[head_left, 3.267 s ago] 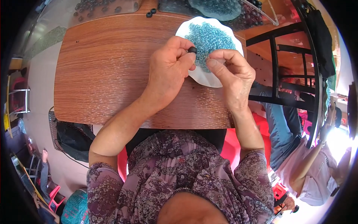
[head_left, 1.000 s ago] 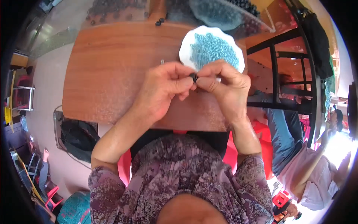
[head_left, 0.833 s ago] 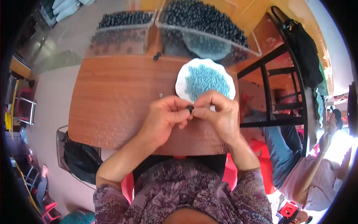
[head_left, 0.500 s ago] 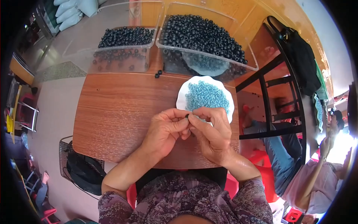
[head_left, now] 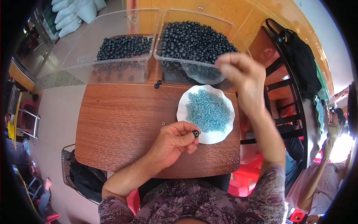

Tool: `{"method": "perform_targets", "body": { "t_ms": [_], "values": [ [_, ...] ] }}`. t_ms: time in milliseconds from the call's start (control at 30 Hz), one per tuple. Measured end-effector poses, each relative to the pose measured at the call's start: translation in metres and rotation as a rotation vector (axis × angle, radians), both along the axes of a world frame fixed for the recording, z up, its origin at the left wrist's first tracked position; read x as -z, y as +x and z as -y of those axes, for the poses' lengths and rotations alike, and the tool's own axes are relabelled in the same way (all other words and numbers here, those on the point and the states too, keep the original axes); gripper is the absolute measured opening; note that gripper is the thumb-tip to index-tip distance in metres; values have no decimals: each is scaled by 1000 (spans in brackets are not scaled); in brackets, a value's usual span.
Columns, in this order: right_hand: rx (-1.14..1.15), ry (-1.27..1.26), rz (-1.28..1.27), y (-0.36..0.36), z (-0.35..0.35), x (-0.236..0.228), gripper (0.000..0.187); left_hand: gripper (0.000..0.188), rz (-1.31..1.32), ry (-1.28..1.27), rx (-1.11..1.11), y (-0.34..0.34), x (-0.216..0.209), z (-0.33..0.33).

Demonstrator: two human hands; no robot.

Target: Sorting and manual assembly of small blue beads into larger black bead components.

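Note:
My left hand (head_left: 174, 141) pinches a small black ring (head_left: 195, 133) between thumb and fingers, just left of a white scalloped plate (head_left: 185, 102) heaped with small blue-green rings (head_left: 208, 111). My right hand (head_left: 240, 76) is raised over the right clear bin (head_left: 175, 72), fingers bunched and blurred; whether it holds anything cannot be told. That bin is full of black rings (head_left: 194, 41). The left clear bin (head_left: 112, 72) holds fewer black rings (head_left: 125, 46).
The brown wooden table (head_left: 119, 123) carries two loose black rings (head_left: 157, 84) near the bins and one tiny ring (head_left: 163, 123) by my left hand. A black metal chair frame (head_left: 287, 97) with a dark bag stands right. Another person sits at far right.
My hands were together at the plate's near edge on the black ring. Now the right hand has lifted away toward the right bin while the left keeps the ring.

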State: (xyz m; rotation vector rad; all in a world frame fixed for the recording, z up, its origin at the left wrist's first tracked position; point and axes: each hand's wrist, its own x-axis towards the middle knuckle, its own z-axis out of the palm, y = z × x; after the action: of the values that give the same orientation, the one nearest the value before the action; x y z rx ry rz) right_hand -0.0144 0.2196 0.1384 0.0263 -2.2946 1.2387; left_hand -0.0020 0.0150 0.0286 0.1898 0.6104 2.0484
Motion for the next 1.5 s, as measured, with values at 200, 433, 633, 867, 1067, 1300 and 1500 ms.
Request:
{"method": "perform_targets", "body": {
  "t_ms": [200,433,633,867,1067,1300,1500],
  "values": [
    [55,93,194,-94,-82,-3,15,15,-54,-37,115,2,7,-3],
    [-66,548,331,-145,-105,19,10,17,-20,-33,170,1,14,0],
    [-97,828,293,-186,-126,32,14,18,25,-36,171,-1,11,0],
    [-92,670,370,-204,-130,51,15,19,-13,-50,141,-3,10,2],
    [-73,671,351,-211,-130,48,15,20,-19,-32,129,-3,10,2],
    [-138,588,236,-211,-112,57,23,21,-14,-20,124,-2,10,3],
    [-43,834,214,-225,-98,76,24,18,23,-48,114,-3,10,3]
  ]
}}
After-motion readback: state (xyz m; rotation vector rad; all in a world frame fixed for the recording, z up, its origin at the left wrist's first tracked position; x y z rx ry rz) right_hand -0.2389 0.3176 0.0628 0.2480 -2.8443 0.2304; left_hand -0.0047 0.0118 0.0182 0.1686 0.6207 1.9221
